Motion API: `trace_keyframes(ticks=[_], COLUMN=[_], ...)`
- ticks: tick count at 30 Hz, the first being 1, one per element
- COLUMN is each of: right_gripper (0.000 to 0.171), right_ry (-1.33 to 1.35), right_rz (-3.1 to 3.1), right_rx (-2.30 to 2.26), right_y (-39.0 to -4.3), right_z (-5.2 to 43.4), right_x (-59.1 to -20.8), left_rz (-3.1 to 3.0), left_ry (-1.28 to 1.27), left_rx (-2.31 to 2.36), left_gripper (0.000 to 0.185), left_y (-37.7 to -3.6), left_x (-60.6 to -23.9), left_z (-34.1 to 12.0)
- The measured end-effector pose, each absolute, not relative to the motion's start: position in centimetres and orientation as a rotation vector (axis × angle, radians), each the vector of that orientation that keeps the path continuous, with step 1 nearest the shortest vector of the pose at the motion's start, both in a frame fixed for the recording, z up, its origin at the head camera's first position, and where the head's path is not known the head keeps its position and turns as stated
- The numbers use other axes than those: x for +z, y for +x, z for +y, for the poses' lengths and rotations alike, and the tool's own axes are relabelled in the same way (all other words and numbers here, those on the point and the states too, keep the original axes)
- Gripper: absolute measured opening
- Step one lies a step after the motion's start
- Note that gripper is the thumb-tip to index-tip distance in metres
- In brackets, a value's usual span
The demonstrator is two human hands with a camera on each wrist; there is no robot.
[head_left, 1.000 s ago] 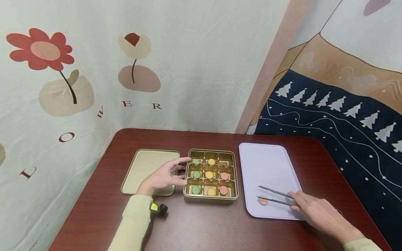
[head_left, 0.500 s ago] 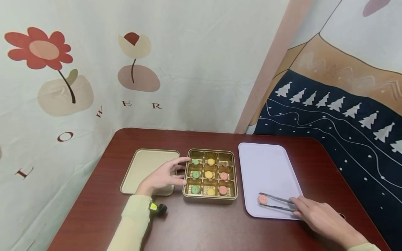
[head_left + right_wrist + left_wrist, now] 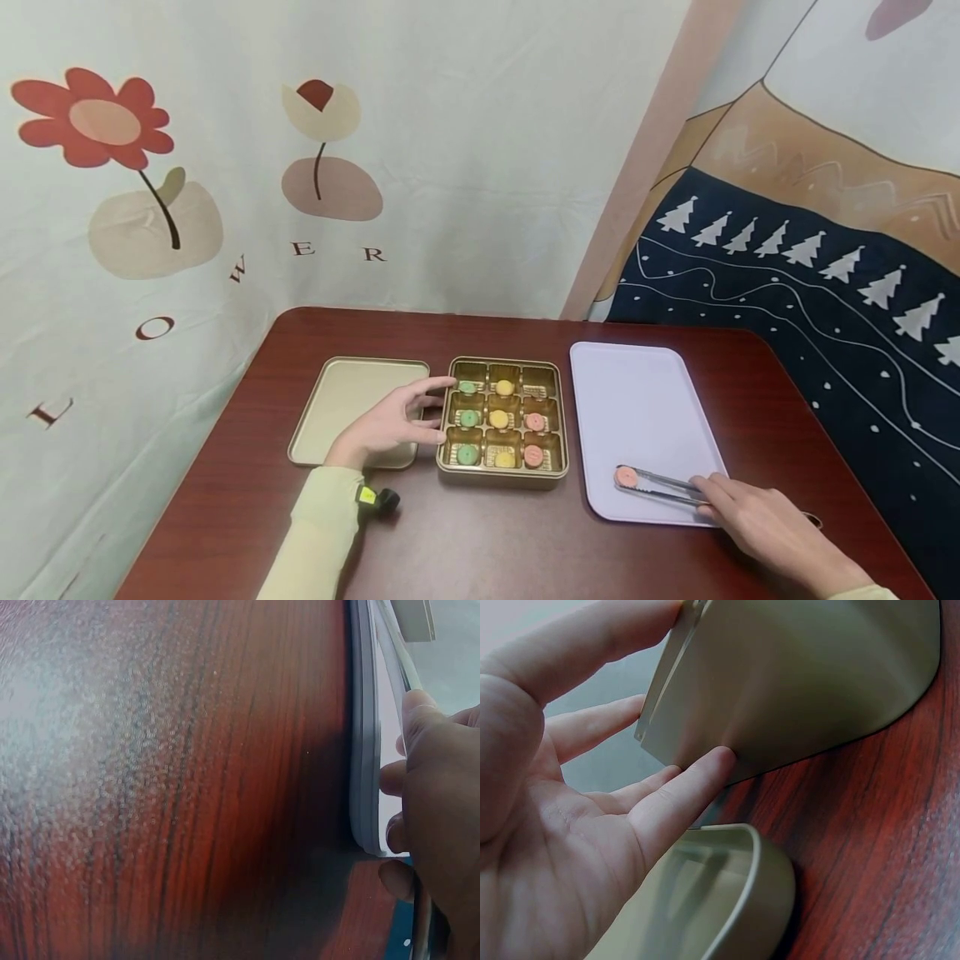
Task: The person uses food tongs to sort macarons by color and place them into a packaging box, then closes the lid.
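The right hand [image 3: 765,521] pinches metal tongs [image 3: 660,487], whose tips grip a pink sweet [image 3: 626,477] low over the near part of the white tray [image 3: 637,400]. The left hand [image 3: 390,425], fingers relaxed and holding nothing, rests against the gold tin [image 3: 502,477] beside its lid [image 3: 352,392], apparently steadying it on the table [image 3: 487,542].

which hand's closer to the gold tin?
Left. The left hand touches the tin's left wall; the right hand is off to its right, holding tongs on the white tray.
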State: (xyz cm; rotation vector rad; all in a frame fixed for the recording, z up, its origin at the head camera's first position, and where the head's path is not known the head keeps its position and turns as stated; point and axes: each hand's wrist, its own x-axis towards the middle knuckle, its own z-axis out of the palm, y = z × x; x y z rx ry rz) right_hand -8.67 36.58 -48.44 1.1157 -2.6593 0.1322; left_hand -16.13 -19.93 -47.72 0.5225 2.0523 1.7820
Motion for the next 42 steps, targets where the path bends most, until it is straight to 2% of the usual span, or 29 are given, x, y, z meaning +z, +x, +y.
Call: trace_keyframes(ticks=[15,28,36,42], right_gripper=[0.034,0.034,0.043,0.042], right_ry=[1.118,0.988,0.982,0.939], right_rz=[-2.637,-2.776,-2.691,-2.681], right_rx=[0.114,0.177,0.124,0.115], right_y=[-8.6,-8.5,-10.1,-11.8], right_z=[36.3,36.1,35.9,35.9], right_x=[-48.7,-47.9,-46.5,-45.0], left_rz=[2.058,2.047,2.058,2.059], left_ry=[0.540,0.530,0.526,0.524], left_rx=[1.777,1.782,1.782,1.778], left_gripper=[0.093,0.092,0.091,0.093], left_y=[-16.1,-16.0,-15.9,-15.9], left_x=[-47.8,-47.6,-47.6,-47.5], left_z=[-20.0,-20.0,-20.0,-20.0])
